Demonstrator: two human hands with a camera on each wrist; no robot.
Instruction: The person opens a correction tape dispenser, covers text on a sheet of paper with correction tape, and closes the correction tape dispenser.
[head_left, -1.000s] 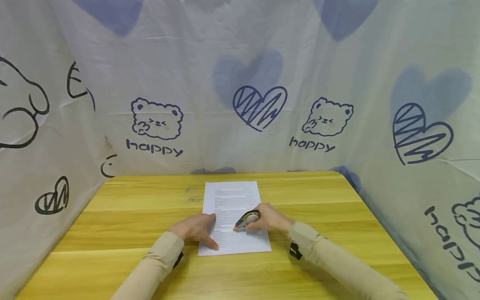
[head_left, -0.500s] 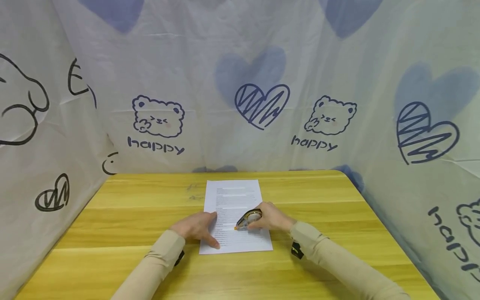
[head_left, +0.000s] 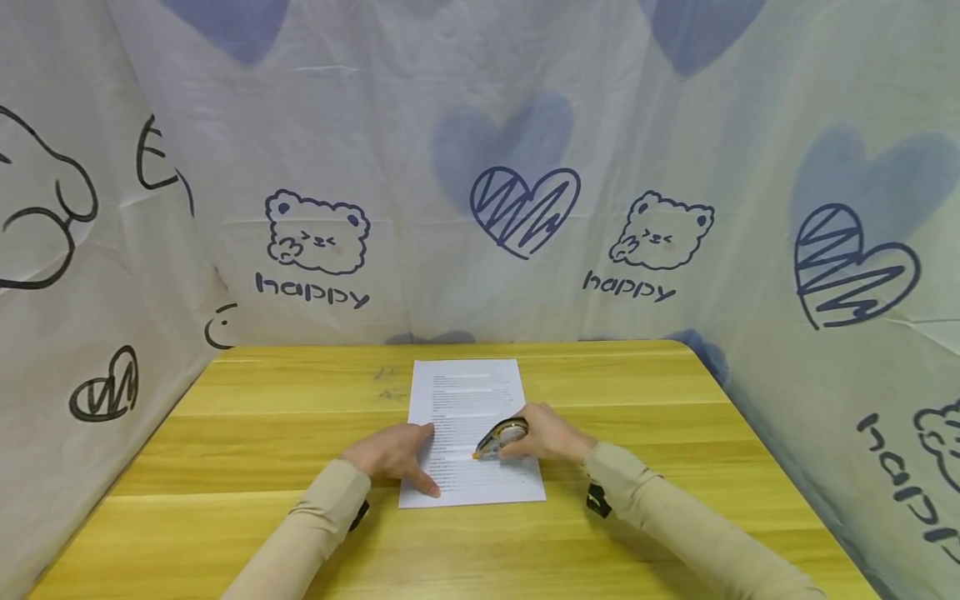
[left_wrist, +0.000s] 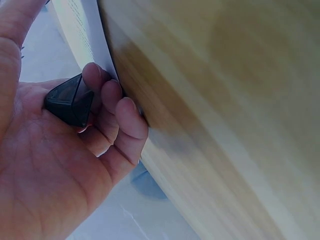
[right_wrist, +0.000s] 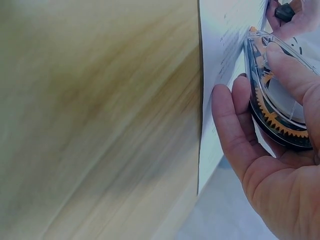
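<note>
A printed sheet of paper (head_left: 465, 385) lies on the table. My right hand (head_left: 547, 433) grips a correction tape (head_left: 507, 433), its orange tip down at a text line near the sheet's middle. In the right wrist view, the clear case of the correction tape (right_wrist: 275, 112) shows an orange gear, with the thumb along its side. My left hand (head_left: 393, 454) rests on the sheet's left edge, thumb spread toward the bottom. A small black wedge-shaped cap (left_wrist: 70, 102) sits between the palm and curled fingers of the left hand (left_wrist: 55, 160); the head view hides it.
The yellow wood-grain table (head_left: 637, 400) extends around the sheet on all sides. White cloth (head_left: 420, 275) printed with hearts and bears hangs behind the table and along both sides.
My right hand and the correction tape have slid slightly to the right along the text line. The left hand stays in place on the sheet; the view has shifted a little.
</note>
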